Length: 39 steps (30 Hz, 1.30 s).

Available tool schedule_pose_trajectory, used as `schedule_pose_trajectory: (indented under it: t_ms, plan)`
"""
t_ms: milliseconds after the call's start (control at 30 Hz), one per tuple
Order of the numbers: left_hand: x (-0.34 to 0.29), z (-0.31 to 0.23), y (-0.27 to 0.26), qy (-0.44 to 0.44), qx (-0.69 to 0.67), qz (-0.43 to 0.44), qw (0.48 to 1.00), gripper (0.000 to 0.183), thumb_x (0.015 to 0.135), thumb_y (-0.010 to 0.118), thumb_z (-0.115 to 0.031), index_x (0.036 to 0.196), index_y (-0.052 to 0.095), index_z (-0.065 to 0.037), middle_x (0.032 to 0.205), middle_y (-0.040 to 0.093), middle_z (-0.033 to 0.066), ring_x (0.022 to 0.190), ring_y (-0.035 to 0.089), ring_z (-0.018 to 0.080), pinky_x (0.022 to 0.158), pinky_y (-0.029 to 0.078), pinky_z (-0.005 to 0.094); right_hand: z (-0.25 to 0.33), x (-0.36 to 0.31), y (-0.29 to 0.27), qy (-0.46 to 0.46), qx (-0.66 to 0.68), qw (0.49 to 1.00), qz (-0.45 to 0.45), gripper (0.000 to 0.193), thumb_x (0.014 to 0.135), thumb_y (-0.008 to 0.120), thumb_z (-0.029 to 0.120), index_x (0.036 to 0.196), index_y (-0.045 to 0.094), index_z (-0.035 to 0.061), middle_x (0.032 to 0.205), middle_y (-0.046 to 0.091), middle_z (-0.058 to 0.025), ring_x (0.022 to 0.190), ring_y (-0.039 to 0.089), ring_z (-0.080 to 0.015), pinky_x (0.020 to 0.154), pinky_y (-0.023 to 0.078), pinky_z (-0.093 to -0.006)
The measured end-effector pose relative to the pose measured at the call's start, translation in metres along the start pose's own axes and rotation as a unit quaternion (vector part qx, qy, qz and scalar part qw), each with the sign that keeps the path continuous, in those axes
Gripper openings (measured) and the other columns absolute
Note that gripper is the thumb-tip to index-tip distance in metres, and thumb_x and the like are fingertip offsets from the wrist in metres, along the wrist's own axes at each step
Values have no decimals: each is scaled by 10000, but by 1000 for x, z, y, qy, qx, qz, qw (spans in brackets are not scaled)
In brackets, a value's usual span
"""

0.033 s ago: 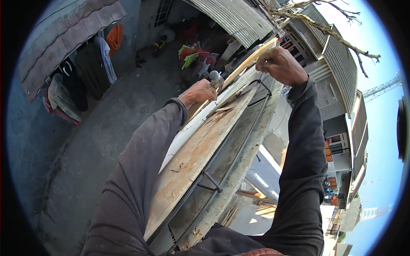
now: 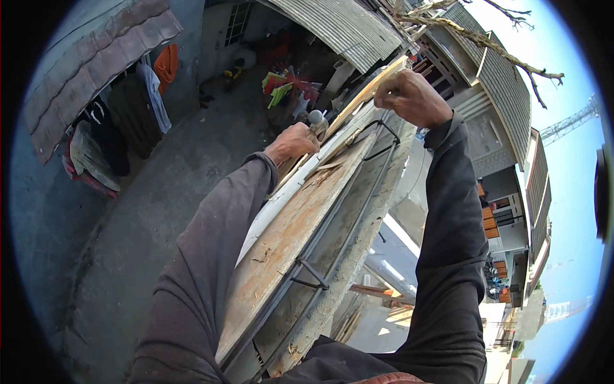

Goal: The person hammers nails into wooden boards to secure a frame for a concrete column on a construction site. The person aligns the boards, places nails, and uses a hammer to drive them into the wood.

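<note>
My left hand (image 2: 293, 142) is closed round what looks like a hammer (image 2: 315, 117), its round grey end standing up beyond my fingers, beside a pale wooden strip (image 2: 364, 94). Near the far end of that strip is my right hand (image 2: 416, 99), thumb and fingers pinched together. Whatever is between those fingertips is too small or hidden to name. A white-edged board (image 2: 276, 208) runs along the strip. Nearer to me lies a weathered wooden plank (image 2: 291, 233), rust-stained and chipped. Alongside the plank runs a steel bar frame (image 2: 311, 274) with bent ties, inside a concrete-edged channel.
A rough concrete edge (image 2: 345, 272) borders the channel on the right, with a lower area beyond it. Far down on the left is a grey yard floor (image 2: 173, 185). Clothes (image 2: 115, 121) hang under a tiled roof (image 2: 102, 70). A bare branch (image 2: 480, 40) reaches over at upper right.
The whole view has shifted slightly, so the surroundings sit a little further left. Both hands keep nearly the same places along the wood, and their grips look unchanged.
</note>
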<state>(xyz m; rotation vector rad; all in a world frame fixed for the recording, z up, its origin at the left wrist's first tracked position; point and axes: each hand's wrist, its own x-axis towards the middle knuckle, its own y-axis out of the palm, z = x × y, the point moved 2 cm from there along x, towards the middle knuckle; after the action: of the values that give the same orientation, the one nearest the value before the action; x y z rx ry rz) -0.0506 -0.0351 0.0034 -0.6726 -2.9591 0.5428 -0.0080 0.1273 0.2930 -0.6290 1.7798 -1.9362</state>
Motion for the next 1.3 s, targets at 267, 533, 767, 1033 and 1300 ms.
schedule_pose_trajectory:
  t_ms: [267,533,767,1033,1300]
  plan:
    - [-11,7,18,-169,-192,111,960,227,738,821,-110,911,762,24,865,704,84,737,634,197,652,476,376,16,-12,-3,40,-34,998,-18,100,798,713,97,825,767,16,785,730,-148,770,717,-328,746,561,-417]
    - [-15,12,18,-14,-230,91,969,133,768,807,-103,853,750,-19,822,679,31,783,607,160,730,457,356,-3,-19,-14,87,-44,990,-105,122,750,744,128,831,796,52,788,727,-184,789,727,-358,733,569,-436]
    - [5,7,5,-84,-128,70,986,160,810,820,-101,873,734,19,824,689,71,755,622,175,727,470,372,12,-37,-16,-10,25,992,-124,143,823,762,150,905,793,37,814,728,-164,778,714,-330,741,557,-418]
    - [-24,-3,7,-94,-203,117,968,179,863,786,-89,954,744,59,866,719,110,716,647,188,661,475,347,-21,-51,-19,95,-58,979,-172,183,901,764,223,1005,798,77,938,763,-143,874,736,-300,799,567,-415]
    - [-58,-101,-93,20,-71,-11,997,365,953,734,-335,954,763,29,760,683,44,638,531,90,610,397,284,22,-87,13,117,-1,983,-142,221,951,678,196,1112,796,100,972,775,-151,866,745,-337,812,585,-443]
